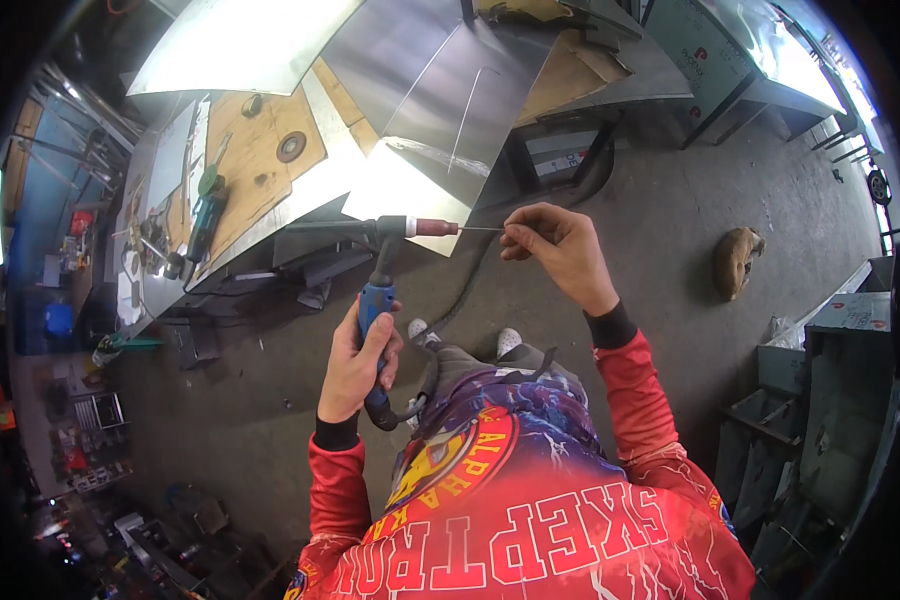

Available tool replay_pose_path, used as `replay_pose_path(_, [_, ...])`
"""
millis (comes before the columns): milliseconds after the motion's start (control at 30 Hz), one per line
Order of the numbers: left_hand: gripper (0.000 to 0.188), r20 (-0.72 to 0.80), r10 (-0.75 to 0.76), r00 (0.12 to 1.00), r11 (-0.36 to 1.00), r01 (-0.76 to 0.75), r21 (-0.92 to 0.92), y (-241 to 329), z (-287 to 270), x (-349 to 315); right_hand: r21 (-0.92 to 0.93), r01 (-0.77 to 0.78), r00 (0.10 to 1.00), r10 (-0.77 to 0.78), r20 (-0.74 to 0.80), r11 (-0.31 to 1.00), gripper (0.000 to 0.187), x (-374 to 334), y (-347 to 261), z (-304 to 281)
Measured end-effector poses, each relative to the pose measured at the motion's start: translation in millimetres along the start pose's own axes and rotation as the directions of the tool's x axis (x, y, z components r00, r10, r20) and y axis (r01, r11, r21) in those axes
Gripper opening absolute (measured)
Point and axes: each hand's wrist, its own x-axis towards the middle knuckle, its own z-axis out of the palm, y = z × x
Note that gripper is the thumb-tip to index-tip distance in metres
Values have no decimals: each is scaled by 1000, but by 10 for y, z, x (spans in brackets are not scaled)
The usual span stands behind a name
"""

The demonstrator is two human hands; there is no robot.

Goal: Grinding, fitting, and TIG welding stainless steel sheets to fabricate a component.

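while my left hand [355,365] wraps its fingers tight around the blue grip of the welding torch [388,262], i see the torch head held level just below the bright metal sheet [410,110] on the workbench [260,150]. my right hand [560,250] sits just right of the torch, fingertips pinched narrow on a thin rod [480,229] that pokes out of the reddish nozzle. the torch cable [410,405] loops below the grip. well right of the torch, a brown glove [736,260] lies on the concrete floor [660,200].
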Motion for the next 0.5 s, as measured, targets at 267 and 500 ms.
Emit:
replay_pose_path(267, [37,79,-15,997,995,7,102,-84,43,10,71,-44,998,40,51,997,15,-28,70,197])
replay_pose_path(500, [37,20,25,999,997,-26,74,-90,98,21,28,-6,997,8,-72,1000,17,-86,97,177])
